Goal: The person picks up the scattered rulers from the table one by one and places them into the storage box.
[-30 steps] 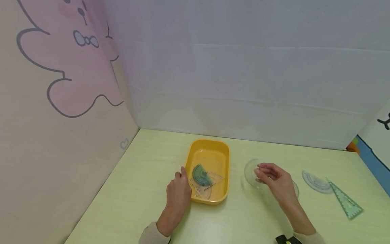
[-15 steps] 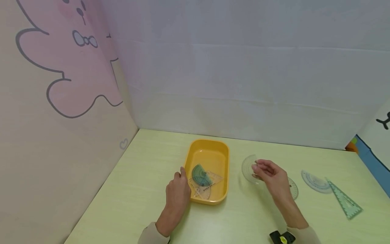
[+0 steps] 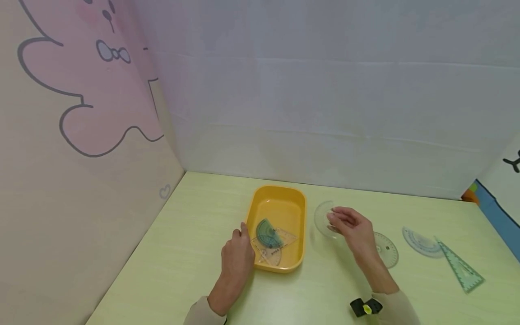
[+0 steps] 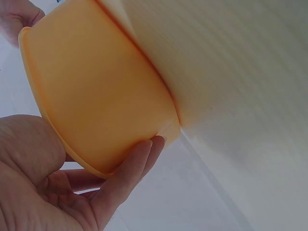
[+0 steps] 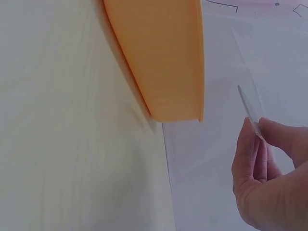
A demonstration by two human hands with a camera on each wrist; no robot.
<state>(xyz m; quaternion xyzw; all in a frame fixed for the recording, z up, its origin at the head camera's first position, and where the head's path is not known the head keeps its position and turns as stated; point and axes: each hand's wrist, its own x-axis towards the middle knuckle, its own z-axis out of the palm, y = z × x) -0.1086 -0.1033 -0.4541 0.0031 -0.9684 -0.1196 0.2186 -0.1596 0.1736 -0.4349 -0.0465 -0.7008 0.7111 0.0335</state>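
A yellow-orange plastic tray sits on the table. My left hand grips its left rim; the left wrist view shows the thumb over the rim and fingers against the outer wall. Inside the tray lie a green protractor, a clear set square and a clear protractor. My right hand pinches a clear protractor between thumb and fingers, held up to the right of the tray. Edge-on, that protractor looks like a thin strip in the right wrist view.
On the table's right side lie a round clear protractor, partly behind my right forearm, a half-round clear protractor and a green set square. A white wall sheet stands behind the table; a patterned wall borders the left.
My right hand has moved left toward the tray and slightly farther back with the clear protractor, uncovering more of the round protractor. My left hand and the tray have stayed in place.
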